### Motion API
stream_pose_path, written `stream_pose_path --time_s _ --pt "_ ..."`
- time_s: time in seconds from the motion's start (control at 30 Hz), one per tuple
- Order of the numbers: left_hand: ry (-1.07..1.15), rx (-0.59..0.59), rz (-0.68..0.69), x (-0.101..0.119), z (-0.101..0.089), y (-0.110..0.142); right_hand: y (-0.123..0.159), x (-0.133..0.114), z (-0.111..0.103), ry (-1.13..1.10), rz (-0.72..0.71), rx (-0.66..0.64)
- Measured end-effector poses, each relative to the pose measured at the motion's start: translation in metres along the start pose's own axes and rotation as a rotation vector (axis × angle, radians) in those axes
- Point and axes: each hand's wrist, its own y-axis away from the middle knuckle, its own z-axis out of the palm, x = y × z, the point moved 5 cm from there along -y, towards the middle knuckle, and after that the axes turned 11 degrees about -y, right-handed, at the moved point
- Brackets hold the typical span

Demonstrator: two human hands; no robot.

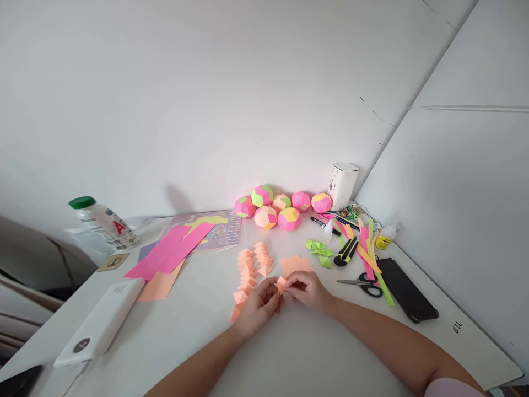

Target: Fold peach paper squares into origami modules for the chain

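Observation:
A small folded piece of peach paper [281,283] is pinched between my two hands near the middle of the table. My left hand [261,303] is closed on its left side, thumb along the front. My right hand [309,289] grips it from the right with its fingertips. Just beyond lie flat peach paper squares [296,264]. Left of the hands stand two rows of folded peach paper units [247,270], the nearer row partly behind my left hand. A cluster of folded green paper units [319,251] sits to the right, beyond my right hand.
Several many-sided paper balls [265,218] stand along the wall. Scissors [363,284], a cutter knife [346,251], paper strips [367,248], a glue bottle [386,237] and a black phone [407,289] lie right. Pink sheets [169,251], a white power bank [101,320] and a green-capped bottle [103,223] are left.

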Motion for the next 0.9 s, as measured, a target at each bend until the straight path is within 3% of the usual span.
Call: stream_pose_path --time_s 0.27,0.4,0.6,0.9 --pt "-0.072 0.026 -0.008 -0.0007 0.0012 0.0 0.0002 0.0108 -0.002 -0.085 0.197 -0.033" --pt "-0.08 0.035 0.01 0.0 0.0009 0.0002 0.0 0.0092 -0.0018 -0.041 0.17 -0.036" --pt "-0.151 0.039 0.079 -0.0006 0.0026 0.0016 0.0003 0.003 0.005 0.124 0.093 -0.169" --pt "-0.346 0.052 0.172 0.0033 0.0031 0.0035 0.001 0.0018 0.0064 0.119 0.06 -0.153"
